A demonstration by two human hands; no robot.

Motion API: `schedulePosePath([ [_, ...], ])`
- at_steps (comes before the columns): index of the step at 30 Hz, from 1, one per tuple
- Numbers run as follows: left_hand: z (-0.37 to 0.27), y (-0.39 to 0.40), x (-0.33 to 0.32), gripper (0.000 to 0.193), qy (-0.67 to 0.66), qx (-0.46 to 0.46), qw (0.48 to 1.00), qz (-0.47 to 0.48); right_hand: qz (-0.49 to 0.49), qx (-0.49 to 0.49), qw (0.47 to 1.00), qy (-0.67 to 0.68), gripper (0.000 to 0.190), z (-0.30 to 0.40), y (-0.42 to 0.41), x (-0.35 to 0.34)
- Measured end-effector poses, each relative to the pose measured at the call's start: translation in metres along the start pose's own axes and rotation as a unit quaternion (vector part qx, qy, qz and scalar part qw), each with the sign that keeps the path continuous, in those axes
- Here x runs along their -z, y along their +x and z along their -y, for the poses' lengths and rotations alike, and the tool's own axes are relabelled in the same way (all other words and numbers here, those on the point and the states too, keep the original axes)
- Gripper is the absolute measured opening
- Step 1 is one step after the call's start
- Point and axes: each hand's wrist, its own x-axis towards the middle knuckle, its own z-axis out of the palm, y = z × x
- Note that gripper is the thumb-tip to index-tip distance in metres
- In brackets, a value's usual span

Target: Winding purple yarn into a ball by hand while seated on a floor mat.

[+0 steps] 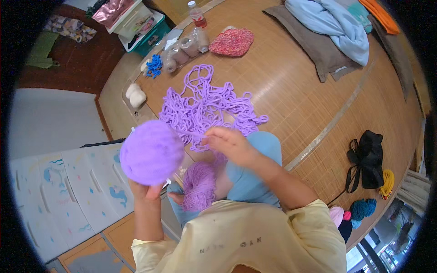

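Observation:
My left hand (145, 189) grips a large ball of purple yarn (152, 152) from below, and part of the hand is hidden behind it. White tips, perhaps of a winding stick, poke out at two sides of the ball. A strand of the same yarn runs from the ball to my right hand (230, 143), which pinches it between thumb and fingers. Beyond my hands a loose tangled heap of thick purple yarn (205, 105) spreads over the bamboo mat. A thinner lilac skein (199, 186) rests in my lap, against my legs.
A red knitted piece (232, 42), wrapped cones of yarn (187, 49), blue yarn (154, 66) and a drink bottle (197, 15) lie or stand farther off. White balls (135, 95) are at the left. To the right are a black bag (367, 160) and several coloured yarn balls (358, 210).

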Motion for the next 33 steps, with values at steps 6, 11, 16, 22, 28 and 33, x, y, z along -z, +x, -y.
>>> schedulePosePath([
  [6,0.015,0.019,-0.005,0.063,0.011,0.011,0.999,-0.031,0.057,-0.064,0.995,-0.060,0.017,-0.021,-0.011,0.004],
  [11,0.024,0.024,-0.011,0.055,0.405,-0.112,0.906,0.056,0.183,0.126,0.922,-0.317,0.016,0.065,-0.023,-0.018],
  [16,0.023,0.002,-0.022,0.060,0.413,-0.085,0.845,0.329,0.133,0.022,0.978,-0.160,0.016,0.073,-0.003,0.021],
  [22,0.023,0.007,-0.014,0.061,0.297,0.001,0.955,0.016,0.236,0.089,0.934,-0.253,0.018,0.041,-0.032,-0.018],
  [28,0.021,-0.011,0.003,0.057,0.137,0.119,0.972,0.151,0.136,0.022,0.978,-0.155,0.021,0.069,-0.017,0.017],
  [33,0.024,0.003,-0.016,0.055,0.449,-0.098,0.887,0.053,0.301,-0.035,0.898,-0.317,0.019,0.071,-0.034,-0.022],
])
